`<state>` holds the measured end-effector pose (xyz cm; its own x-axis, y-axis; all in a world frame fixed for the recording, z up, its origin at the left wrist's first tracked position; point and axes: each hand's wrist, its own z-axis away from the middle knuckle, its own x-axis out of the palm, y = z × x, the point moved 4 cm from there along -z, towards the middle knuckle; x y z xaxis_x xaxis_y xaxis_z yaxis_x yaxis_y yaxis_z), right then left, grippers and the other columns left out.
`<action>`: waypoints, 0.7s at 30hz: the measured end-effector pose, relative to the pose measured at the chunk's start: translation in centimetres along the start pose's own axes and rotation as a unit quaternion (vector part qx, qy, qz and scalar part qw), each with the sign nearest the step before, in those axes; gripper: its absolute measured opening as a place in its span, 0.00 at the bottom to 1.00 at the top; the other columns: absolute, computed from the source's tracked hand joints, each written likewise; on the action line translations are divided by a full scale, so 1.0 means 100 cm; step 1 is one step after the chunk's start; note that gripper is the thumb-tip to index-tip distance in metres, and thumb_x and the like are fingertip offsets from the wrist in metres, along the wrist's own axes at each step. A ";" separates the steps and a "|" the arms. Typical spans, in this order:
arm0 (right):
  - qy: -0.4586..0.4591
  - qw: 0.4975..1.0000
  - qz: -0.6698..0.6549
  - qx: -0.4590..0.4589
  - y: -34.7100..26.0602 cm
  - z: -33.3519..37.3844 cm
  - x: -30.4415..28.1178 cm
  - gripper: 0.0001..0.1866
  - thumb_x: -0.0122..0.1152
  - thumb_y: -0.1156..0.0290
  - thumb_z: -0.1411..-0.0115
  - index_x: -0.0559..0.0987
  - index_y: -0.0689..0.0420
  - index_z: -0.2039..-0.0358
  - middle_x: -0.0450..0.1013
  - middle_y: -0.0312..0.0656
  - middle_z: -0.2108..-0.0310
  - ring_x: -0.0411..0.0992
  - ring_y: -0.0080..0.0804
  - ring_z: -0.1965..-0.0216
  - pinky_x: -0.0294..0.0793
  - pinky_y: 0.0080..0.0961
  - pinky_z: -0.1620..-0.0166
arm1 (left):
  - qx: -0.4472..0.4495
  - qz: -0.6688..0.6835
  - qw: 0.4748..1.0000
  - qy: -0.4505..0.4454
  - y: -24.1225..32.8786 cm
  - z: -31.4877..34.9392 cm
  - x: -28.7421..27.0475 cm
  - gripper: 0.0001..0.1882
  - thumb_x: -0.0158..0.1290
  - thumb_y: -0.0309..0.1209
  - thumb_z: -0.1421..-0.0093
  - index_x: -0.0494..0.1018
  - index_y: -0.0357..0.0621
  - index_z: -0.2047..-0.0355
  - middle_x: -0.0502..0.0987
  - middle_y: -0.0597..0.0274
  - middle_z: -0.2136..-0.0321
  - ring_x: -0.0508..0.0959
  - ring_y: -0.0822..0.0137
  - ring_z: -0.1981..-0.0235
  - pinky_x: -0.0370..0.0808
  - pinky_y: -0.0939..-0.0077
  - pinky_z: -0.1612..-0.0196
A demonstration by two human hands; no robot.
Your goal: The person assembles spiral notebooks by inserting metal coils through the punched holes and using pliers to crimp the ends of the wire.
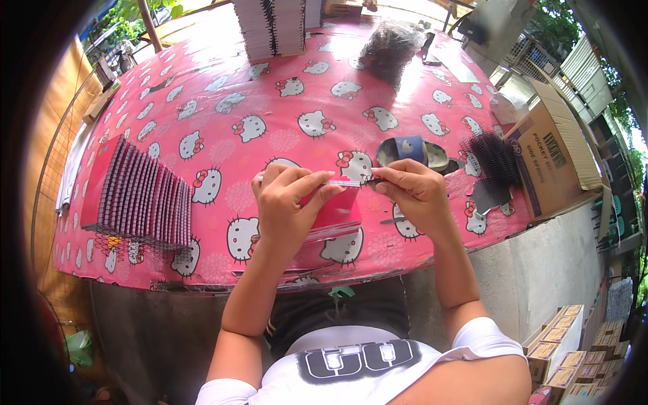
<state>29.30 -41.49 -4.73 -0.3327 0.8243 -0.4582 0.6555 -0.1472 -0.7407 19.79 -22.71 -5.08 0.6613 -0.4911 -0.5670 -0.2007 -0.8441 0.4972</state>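
Note:
Above the near middle of the table, my left hand (287, 199) pinches the spine edge of a small notebook with a pink cover (345, 204). Thumb and fingers of my right hand (416, 191) are closed on a short black binding coil (368, 179) at the right end of that edge. How far the coil runs into the pages is too small to tell. Just beyond my right hand lies a blue slipper (410, 147). Left of my left hand stands a row of bound pink notebooks (145, 196) with their spirals showing.
A pink patterned cloth (270, 145) covers the table. At right, a heap of black coils (495, 158) lies beside an open cardboard box (557, 158). Farther back are a clear bag of dark pieces (390, 52) and tall notebook stacks (270, 30). Small boxes (557, 344) are stacked lower right.

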 end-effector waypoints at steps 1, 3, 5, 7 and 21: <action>0.003 1.000 0.015 -0.007 -0.001 -0.003 -0.001 0.12 0.68 0.78 0.49 0.83 0.58 0.61 0.75 0.39 0.70 0.71 0.23 0.72 0.69 0.20 0.70 | 0.003 0.003 1.000 0.000 0.000 -0.001 0.000 0.13 0.65 0.41 0.51 0.83 0.48 0.68 0.79 0.69 0.75 0.72 0.69 0.67 0.64 0.70 0.61; 0.006 0.999 0.043 -0.019 -0.003 -0.007 -0.002 0.13 0.68 0.78 0.50 0.83 0.57 0.61 0.74 0.38 0.70 0.71 0.24 0.72 0.69 0.21 0.69 | 0.006 0.007 1.000 -0.002 -0.001 -0.001 0.001 0.13 0.64 0.41 0.51 0.83 0.48 0.69 0.78 0.70 0.76 0.71 0.69 0.68 0.64 0.70 0.62; -0.046 0.999 0.015 -0.022 -0.005 -0.011 0.002 0.12 0.68 0.79 0.50 0.83 0.58 0.63 0.74 0.38 0.71 0.71 0.25 0.72 0.70 0.21 0.68 | -0.005 0.021 1.000 -0.005 -0.003 0.000 0.003 0.12 0.64 0.42 0.50 0.83 0.51 0.70 0.76 0.72 0.77 0.71 0.70 0.67 0.59 0.68 0.58; -0.094 0.995 -0.014 -0.008 -0.002 -0.016 0.004 0.11 0.67 0.80 0.50 0.83 0.59 0.63 0.73 0.37 0.71 0.71 0.24 0.70 0.69 0.21 0.67 | -0.010 0.028 1.000 -0.009 -0.003 0.001 0.004 0.11 0.63 0.43 0.50 0.83 0.52 0.70 0.75 0.73 0.78 0.71 0.71 0.66 0.57 0.66 0.56; -0.172 0.965 -0.113 0.163 0.004 -0.017 0.007 0.06 0.60 0.79 0.42 0.78 0.62 0.64 0.72 0.38 0.72 0.70 0.24 0.70 0.69 0.22 0.68 | -0.015 -0.004 1.000 0.008 0.000 0.004 0.005 0.09 0.62 0.42 0.47 0.82 0.53 0.71 0.76 0.73 0.76 0.71 0.70 0.65 0.57 0.65 0.57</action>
<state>30.54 -40.02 -4.50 -0.6843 0.6337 -0.3608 0.3106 -0.1944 -0.9304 19.81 -23.02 -5.60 0.6743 -0.4807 -0.5607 -0.1734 -0.8410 0.5125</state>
